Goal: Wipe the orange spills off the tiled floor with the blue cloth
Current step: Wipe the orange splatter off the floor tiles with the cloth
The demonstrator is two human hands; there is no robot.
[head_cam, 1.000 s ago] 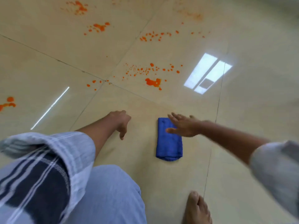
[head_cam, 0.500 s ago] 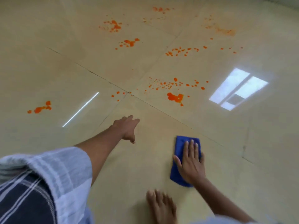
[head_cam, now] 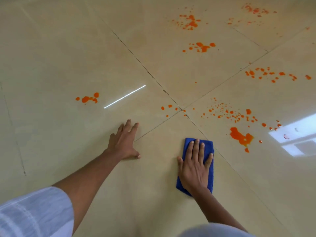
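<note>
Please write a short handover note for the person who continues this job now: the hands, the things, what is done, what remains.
Right hand: flat on the folded blue cloth, pressing it to the tiled floor.
Left hand: open, palm on the floor, holding nothing.
Done: no spill looks wiped.
Left: all orange spills; the nearest large blotch lies ahead-right of the cloth, others farther out.

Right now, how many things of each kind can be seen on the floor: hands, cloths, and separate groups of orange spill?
Hands flat on the tiled floor: 2, the left hand and the right hand
Blue cloth: 1, under the right hand
Orange spill groups: about 7, counting loosely; the biggest blot lies closest to the cloth
Total: about 10
</note>
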